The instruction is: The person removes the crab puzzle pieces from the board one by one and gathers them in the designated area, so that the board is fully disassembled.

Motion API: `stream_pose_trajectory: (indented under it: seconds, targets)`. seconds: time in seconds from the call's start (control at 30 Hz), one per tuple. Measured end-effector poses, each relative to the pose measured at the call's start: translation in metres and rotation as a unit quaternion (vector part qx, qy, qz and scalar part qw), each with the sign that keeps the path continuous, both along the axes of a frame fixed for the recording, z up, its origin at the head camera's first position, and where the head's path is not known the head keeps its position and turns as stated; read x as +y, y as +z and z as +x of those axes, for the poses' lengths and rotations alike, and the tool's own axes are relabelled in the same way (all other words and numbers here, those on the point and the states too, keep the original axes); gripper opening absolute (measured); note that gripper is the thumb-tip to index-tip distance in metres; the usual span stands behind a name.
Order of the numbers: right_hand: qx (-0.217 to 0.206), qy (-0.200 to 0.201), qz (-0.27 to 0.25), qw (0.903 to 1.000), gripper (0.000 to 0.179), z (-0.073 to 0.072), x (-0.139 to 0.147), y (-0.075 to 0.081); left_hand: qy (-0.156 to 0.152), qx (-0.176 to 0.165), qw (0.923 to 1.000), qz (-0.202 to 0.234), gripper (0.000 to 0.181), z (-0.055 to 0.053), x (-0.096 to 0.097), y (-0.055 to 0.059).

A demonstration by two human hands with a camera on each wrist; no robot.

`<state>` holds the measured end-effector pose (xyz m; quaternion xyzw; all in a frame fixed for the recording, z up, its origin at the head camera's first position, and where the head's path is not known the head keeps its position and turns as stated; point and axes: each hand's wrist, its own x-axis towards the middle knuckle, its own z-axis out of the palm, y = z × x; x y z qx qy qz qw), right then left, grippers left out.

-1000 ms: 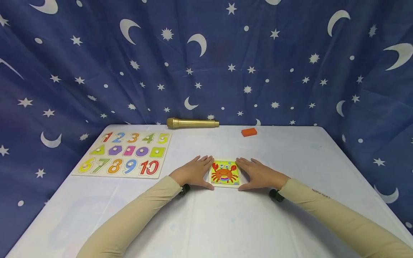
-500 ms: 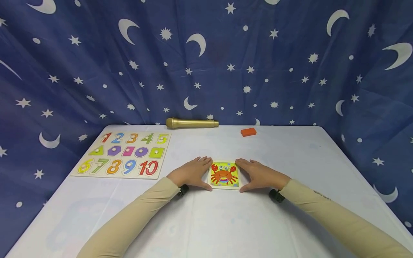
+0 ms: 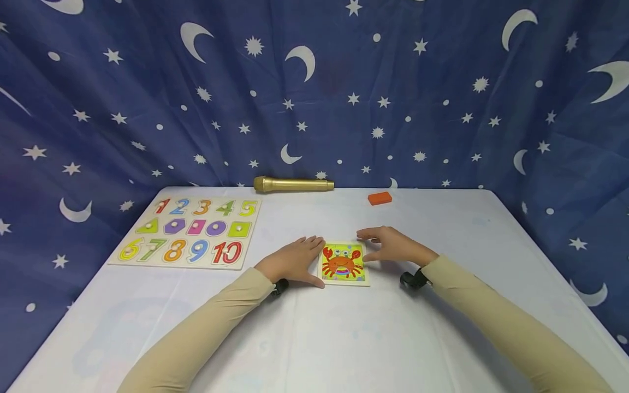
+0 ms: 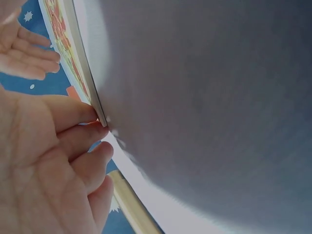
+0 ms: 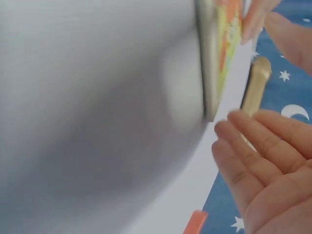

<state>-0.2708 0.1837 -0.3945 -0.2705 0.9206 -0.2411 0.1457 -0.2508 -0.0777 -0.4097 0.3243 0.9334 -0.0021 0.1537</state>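
Crab puzzle (image 3: 342, 264) lies flat on the white table (image 3: 314, 338), between the two hands; roughly square, no clear long axis. Left hand (image 3: 295, 263) is nearer, thumb spread from the fingers, fingertips touching the puzzle's left edge without pinching. Right hand (image 3: 392, 245) hovers by the far right corner, fingers loosely extended, gripping nothing; puzzle lies leftward and bodyward of those fingertips; cannot tell whether the thumb touches.

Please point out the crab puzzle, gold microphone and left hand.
Crab puzzle (image 3: 341, 266), head view: on the crab's body.
Gold microphone (image 3: 297, 185), head view: on the middle of its handle.
Left hand (image 3: 295, 262), head view: on the back of the hand.
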Motion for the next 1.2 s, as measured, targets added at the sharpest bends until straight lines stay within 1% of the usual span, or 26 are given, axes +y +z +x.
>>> stream_pose_trajectory:
  seconds: [0.1, 0.2, 0.37, 0.47, 0.6, 0.73, 0.87, 1.03, 1.2]
  targets:
    - [-0.016, 0.007, -0.04, 0.999, 0.057, -0.011, -0.008, -0.001, 0.001, 0.001, 1.0, 0.002, 0.107, -0.001, -0.001, 0.0]
    - [-0.033, 0.013, -0.058, 0.9977, 0.051, -0.018, -0.019, -0.003, 0.002, 0.004, 1.0, 0.0, 0.108, -0.001, -0.002, 0.001]
    - [-0.045, 0.027, -0.043, 0.9977, 0.047, -0.023, -0.038, -0.003, 0.009, 0.004, 0.9999, -0.008, 0.11, 0.001, -0.002, 0.003]
    - [-0.049, 0.029, -0.028, 0.998, 0.047, -0.024, -0.043, -0.002, 0.009, 0.004, 0.9999, -0.007, 0.11, 0.002, -0.002, 0.003]
    - [-0.055, 0.008, -0.013, 0.9984, 0.046, -0.024, -0.038, 0.001, 0.009, 0.002, 0.9999, -0.007, 0.109, 0.001, -0.001, 0.002]
    - [-0.05, -0.005, -0.015, 0.9986, 0.043, -0.023, -0.027, 0.002, 0.014, 0.004, 0.9998, -0.012, 0.11, 0.0, -0.002, 0.002]
    - [-0.044, -0.002, -0.02, 0.9988, 0.041, -0.022, -0.018, 0.002, 0.014, 0.006, 0.9998, -0.013, 0.11, -0.001, -0.002, 0.001]
    - [-0.051, 0.0, -0.025, 0.9984, 0.04, -0.023, -0.013, 0.001, 0.012, 0.005, 0.9999, -0.005, 0.11, 0.0, -0.002, 0.001]
    - [-0.055, -0.007, -0.027, 0.9981, 0.039, -0.022, -0.009, 0.002, 0.011, 0.003, 0.9999, 0.0, 0.109, 0.002, -0.002, 0.002]
